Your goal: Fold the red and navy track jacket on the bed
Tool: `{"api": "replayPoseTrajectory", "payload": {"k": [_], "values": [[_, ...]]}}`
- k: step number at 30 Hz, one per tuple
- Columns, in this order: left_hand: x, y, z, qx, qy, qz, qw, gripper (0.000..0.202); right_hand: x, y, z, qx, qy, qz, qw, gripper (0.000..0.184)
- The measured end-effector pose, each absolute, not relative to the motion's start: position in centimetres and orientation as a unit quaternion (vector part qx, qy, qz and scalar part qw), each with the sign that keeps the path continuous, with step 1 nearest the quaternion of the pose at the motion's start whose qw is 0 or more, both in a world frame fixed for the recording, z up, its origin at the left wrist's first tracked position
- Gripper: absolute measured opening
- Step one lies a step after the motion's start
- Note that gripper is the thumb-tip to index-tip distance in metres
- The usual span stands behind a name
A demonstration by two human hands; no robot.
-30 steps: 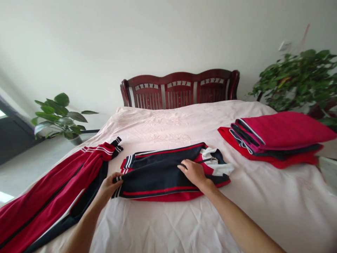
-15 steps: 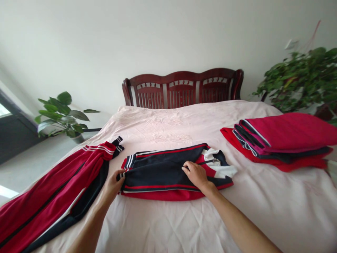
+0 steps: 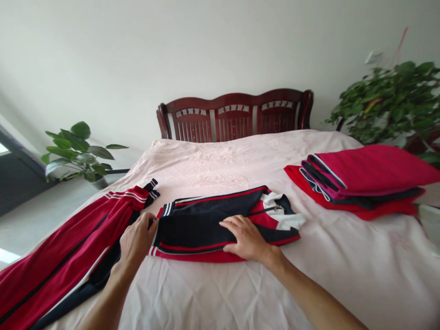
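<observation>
Pressing a folded track jacket (image 3: 195, 233) at the middle of the bed (image 3: 220, 158) — right hand (image 3: 245, 237) spread flat, left hand (image 3: 137, 238) pinching its edge — with a red garment (image 3: 68, 243) along the bed's left side, a folded stack (image 3: 360, 181) on its right.

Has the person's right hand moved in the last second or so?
Yes: the right hand has shifted toward the person and slightly left, farther from the dark wooden headboard, and now lies flat on the folded navy and red garment.

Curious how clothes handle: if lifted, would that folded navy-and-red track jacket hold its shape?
Probably not: the track jacket looks thin and soft under the right hand, so it would likely flop. The zip might stiffen it slightly.
</observation>
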State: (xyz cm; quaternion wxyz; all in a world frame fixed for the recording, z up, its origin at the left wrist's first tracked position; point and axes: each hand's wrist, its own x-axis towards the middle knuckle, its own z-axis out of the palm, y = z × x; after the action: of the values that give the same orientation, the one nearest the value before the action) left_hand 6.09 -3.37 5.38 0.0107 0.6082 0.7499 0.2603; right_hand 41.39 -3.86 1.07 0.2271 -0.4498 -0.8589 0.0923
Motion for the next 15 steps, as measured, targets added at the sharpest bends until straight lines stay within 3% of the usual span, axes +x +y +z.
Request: {"api": "replayPoseTrajectory", "payload": {"k": [2, 3, 6, 8, 11, 15], "values": [[7.0, -2.3, 6.7, 0.529, 0.716, 0.412, 0.192, 0.014, 39.9, -4.4, 0.7, -0.438, -0.869, 0.085, 0.212, 0.087], [7.5, -1.7, 7.3, 0.471, 0.672, 0.488, 0.295, 0.015, 39.2, -4.4, 0.6, -0.447, -0.866, 0.081, 0.209, 0.086], [9.4, 0.3, 8.7, 0.336, 0.524, 0.605, 0.496, 0.013, 38.2, -2.9, 0.9, -0.509, -0.821, 0.118, 0.229, 0.046], [10.9, 1.2, 9.2, 0.307, 0.484, 0.626, 0.529, 0.003, 38.6, -1.0, 1.7, -0.556, -0.763, 0.18, 0.276, 0.033], [13.7, 1.3, 8.3, 0.245, 0.443, 0.654, 0.562, 0.013, 40.0, 2.1, 3.3, -0.586, -0.692, 0.239, 0.347, 0.026], [17.9, -1.1, 4.1, 0.159, 0.456, 0.622, 0.617, 0.016, 41.6, 4.7, 4.2, -0.58, -0.676, 0.253, 0.379, 0.024]]}}
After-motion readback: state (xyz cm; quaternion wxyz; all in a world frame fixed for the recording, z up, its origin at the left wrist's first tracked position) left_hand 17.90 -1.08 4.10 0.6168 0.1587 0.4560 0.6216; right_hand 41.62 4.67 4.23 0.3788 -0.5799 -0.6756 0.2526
